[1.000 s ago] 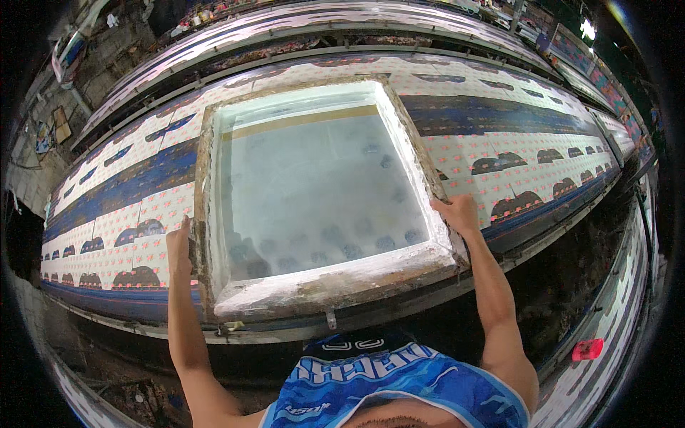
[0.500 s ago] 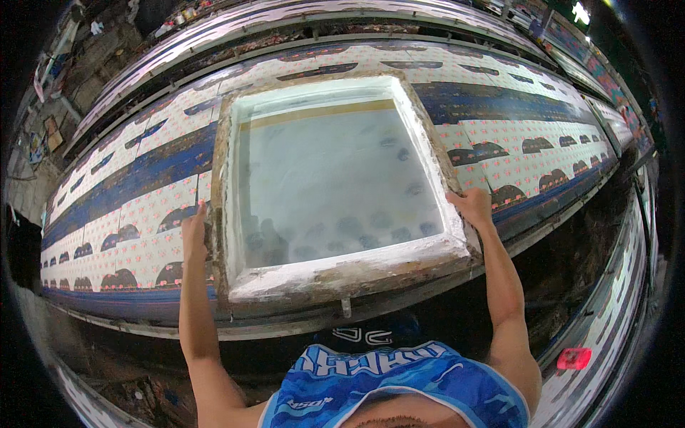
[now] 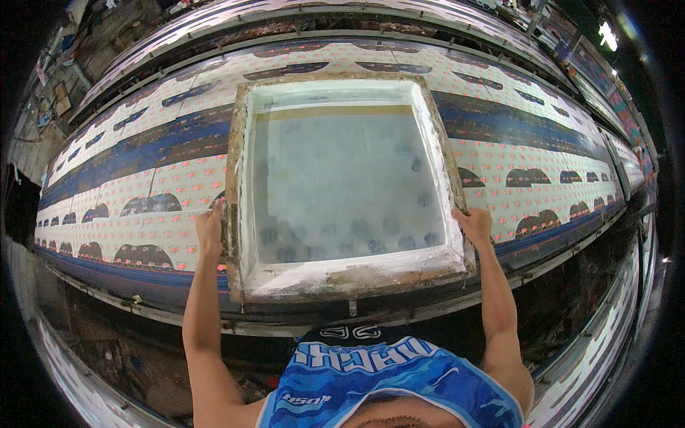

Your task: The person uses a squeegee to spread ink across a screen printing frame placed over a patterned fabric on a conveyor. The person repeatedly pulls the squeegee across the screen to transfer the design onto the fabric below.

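Observation:
A large screen-printing frame (image 3: 357, 277) rests on or just above a long printing table; I cannot tell which. Its wooden border is smeared with white, and pale mesh (image 3: 342, 182) fills the middle, with dark patches showing through along its lower and right parts. My left hand (image 3: 211, 227) grips the left side of the frame, fingers partly hidden behind the wood. On the opposite side my right hand (image 3: 474, 225) is closed around the right edge. White fabric pieces (image 3: 171, 175) with small pink-red motifs and dark curved gaps lie under and around the frame.
The table (image 3: 114, 160) shows dark blue strips between the fabric rows. A metal rail (image 3: 153, 312) follows its near edge, close to my body. Other long tables run beyond it (image 3: 235, 27) and at lower right (image 3: 592, 371). A lit lamp (image 3: 608, 36) hangs at upper right.
The screen-printing frame has moved right along the table and turned slightly, now sitting straighter in view. Both hands moved with it and kept their grip.

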The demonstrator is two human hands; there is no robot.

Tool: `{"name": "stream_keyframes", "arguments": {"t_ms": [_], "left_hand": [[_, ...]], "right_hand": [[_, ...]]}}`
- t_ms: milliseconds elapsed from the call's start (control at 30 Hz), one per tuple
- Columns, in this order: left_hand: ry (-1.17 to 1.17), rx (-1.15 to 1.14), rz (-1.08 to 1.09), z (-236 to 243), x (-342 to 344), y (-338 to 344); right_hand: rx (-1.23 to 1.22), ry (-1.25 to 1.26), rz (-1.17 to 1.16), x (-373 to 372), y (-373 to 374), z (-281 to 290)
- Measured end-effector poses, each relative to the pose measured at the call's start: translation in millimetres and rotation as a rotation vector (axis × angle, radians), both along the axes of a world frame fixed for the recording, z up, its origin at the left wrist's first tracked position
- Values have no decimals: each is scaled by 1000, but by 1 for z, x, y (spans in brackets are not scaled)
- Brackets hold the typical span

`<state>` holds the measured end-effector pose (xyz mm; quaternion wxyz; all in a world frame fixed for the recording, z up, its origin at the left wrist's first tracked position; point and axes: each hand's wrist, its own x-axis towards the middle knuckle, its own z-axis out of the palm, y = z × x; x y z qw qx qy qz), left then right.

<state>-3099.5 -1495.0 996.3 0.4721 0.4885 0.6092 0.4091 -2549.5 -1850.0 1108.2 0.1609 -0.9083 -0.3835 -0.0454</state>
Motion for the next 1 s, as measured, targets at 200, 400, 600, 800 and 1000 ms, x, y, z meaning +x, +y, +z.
{"name": "stream_keyframes", "arguments": {"t_ms": [200, 400, 600, 800, 1000], "left_hand": [[190, -37, -28, -11, 36, -40], [110, 11, -32, -21, 54, -60], [158, 10, -55, -18, 67, -68], [265, 55, -77, -25, 80, -72], [296, 25, -93, -28, 90, -75]], "right_hand": [[-67, 59, 8, 29, -31, -4], [-53, 16, 34, 60, -59, -26], [-31, -14, 63, 73, -71, -27], [-50, 12, 56, 95, -80, -24], [-61, -97, 66, 110, -87, -35]]}}
